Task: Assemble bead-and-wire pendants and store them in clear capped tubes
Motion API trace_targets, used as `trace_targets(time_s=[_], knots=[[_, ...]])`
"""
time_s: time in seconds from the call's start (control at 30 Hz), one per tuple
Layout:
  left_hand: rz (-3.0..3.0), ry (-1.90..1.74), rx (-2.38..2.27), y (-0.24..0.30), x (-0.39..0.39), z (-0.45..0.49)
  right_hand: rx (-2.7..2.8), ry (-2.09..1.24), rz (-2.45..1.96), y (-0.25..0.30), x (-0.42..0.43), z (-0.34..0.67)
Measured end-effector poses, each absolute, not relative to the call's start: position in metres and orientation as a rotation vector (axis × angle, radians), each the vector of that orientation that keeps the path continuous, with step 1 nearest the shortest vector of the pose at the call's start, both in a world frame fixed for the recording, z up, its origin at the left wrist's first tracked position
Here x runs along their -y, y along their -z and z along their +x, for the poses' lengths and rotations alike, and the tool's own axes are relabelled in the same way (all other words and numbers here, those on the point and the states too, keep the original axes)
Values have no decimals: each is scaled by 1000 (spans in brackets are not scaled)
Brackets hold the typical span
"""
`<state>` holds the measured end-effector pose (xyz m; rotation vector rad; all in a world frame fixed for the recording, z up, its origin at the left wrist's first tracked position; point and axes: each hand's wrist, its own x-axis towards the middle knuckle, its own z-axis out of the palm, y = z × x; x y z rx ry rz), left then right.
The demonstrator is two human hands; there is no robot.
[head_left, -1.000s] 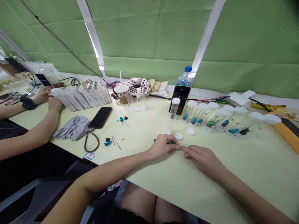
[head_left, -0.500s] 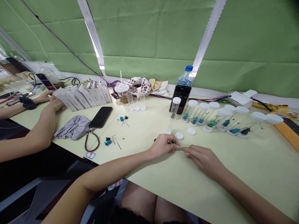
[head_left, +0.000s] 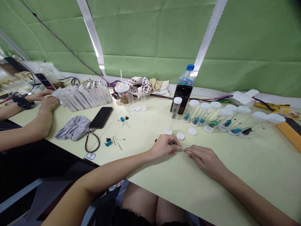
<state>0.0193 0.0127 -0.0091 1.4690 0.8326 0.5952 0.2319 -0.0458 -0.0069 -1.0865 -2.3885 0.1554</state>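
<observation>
My left hand (head_left: 166, 144) is closed, pinching a small green metal part (head_left: 174, 143) mostly hidden by the fingers. A thin wire-like piece sticks up beside it. My right hand (head_left: 202, 157) holds a thin hex key (head_left: 182, 149) between thumb and fingertips, its tip reaching toward the green part. Whether the two touch is too small to tell. Just beyond my left hand lie a white cap (head_left: 180, 136) and a second white cap (head_left: 192, 131). A clear tube with a white lid (head_left: 177, 100) stands behind them.
Several capped tubes (head_left: 213, 122) with blue, green or black parts stand to the right. A phone (head_left: 182, 99) showing a timer leans on a bottle (head_left: 187, 75). Small blue parts (head_left: 108, 142) and thin keys (head_left: 119, 144) lie left. A co-worker's hands (head_left: 48, 103) are near white boxes (head_left: 81, 97).
My right hand shifts very slightly, staying by the green part; my left hand keeps its pinch. The co-worker's hands have drawn a little away from the white boxes.
</observation>
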Motion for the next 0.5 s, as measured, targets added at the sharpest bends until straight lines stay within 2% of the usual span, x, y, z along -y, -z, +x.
trace_targets(time_s=[0.07, 0.27, 0.5], knots=[[1454, -595, -830, 8, -13, 19, 2385, -34, -1081, 7, 46, 234], [1413, -606, -810, 1, -12, 20, 2545, 643, -806, 0, 51, 242], [1378, -565, -791, 1, -7, 22, 2591, 950, -653, -1, 57, 239]])
